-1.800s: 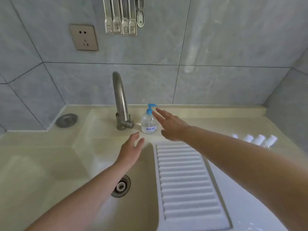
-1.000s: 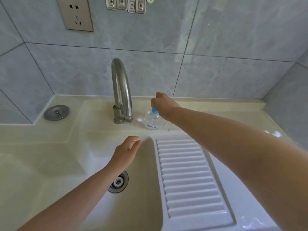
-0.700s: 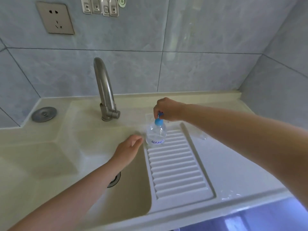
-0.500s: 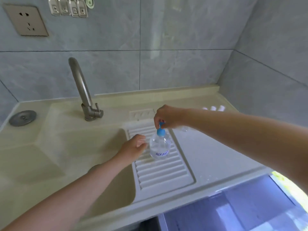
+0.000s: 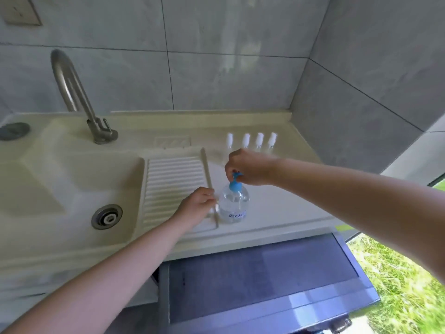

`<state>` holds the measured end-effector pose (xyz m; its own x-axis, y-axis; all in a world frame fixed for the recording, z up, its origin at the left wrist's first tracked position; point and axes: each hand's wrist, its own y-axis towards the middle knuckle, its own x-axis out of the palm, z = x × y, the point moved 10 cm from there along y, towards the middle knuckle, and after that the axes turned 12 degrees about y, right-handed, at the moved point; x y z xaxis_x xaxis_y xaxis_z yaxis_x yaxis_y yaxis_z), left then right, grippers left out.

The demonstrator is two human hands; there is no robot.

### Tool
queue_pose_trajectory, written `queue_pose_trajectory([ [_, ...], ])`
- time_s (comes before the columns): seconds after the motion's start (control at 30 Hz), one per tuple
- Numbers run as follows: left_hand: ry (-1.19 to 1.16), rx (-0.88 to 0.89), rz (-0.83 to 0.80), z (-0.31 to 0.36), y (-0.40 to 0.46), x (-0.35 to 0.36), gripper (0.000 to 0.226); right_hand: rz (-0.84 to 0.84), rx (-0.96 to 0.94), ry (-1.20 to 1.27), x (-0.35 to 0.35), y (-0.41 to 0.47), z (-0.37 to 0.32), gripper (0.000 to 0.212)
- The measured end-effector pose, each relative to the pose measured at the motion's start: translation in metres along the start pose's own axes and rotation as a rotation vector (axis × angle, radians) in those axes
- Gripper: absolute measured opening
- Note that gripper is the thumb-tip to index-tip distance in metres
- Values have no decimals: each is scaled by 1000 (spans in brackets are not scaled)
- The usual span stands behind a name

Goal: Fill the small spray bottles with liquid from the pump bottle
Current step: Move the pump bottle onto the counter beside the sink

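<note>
The pump bottle [image 5: 234,205] stands upright near the front edge of the counter [image 5: 277,208], just right of the ribbed drainboard [image 5: 174,186]. The right hand [image 5: 250,166] pinches its blue pump top with curled fingers. The left hand [image 5: 196,206], fingers loosely curled, sits just beside the bottle's left side; contact is unclear. Four spray bottles [image 5: 251,140] line the counter's back.

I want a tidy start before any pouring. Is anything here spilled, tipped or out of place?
Nothing stands out. The pump bottle is upright on the counter, the right hand gripping its blue pump, the left hand beside it. Four small spray bottles stand upright in a row behind. No spill is visible.
</note>
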<state>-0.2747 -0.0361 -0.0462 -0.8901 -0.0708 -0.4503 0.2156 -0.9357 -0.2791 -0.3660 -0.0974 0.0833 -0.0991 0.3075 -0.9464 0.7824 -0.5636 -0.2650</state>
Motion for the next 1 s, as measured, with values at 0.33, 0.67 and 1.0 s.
queue_pose_trajectory([
  [0.33, 100, -92, 184, -5, -65, 57, 20, 160, -119, 70, 14, -21, 26, 31],
  [0.67, 152, -102, 264, -4, -91, 49, 13, 207, -120, 29, 8, -7, 13, 29],
  [1.0, 162, -80, 259, 2, -93, 56, 22, 360, 15, 525, 2, -4, 52, 32],
])
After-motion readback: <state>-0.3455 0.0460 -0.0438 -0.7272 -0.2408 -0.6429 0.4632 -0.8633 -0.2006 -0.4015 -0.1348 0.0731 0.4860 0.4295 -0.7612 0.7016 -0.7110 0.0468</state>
